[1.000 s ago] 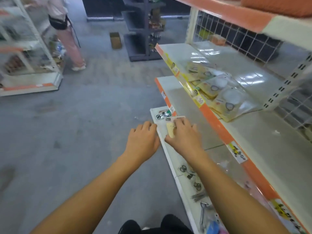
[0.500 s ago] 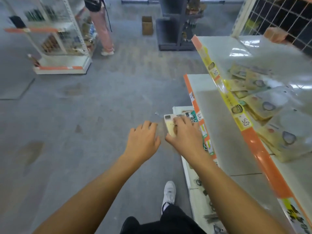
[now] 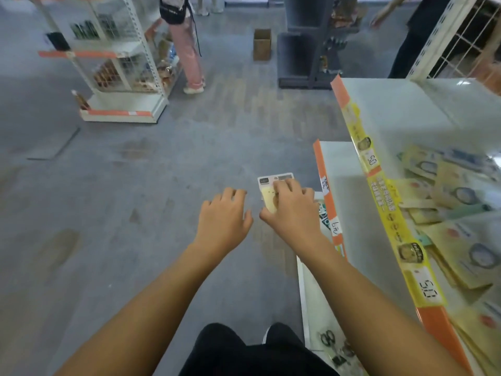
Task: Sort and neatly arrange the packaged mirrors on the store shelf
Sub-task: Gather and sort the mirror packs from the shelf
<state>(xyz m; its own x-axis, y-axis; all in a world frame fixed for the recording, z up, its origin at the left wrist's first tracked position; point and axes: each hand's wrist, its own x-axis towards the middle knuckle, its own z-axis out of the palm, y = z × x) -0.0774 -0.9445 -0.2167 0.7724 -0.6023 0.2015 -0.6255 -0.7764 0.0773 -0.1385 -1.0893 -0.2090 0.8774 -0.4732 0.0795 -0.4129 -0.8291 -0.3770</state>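
Grey floor (image 3: 135,185) lies open beside shelf edge (image 3: 329,204); right hand (image 3: 294,213) grips packaged mirror (image 3: 268,191), left hand (image 3: 223,218) loose.

**Hidden and cut off**

The right hand (image 3: 292,210) covers most of the packet (image 3: 272,185) it grips; only the top strip and a pale corner show, and the print there is too small to read. The left hand (image 3: 223,218) hides its own fingertips. The mirror packs (image 3: 461,218) on the shelf (image 3: 401,109) are smeared by blur and run off the right edge. The scissors (image 3: 329,339) on the bottom shelf are blurred. Bystanders at the top edge are cut off above the waist.
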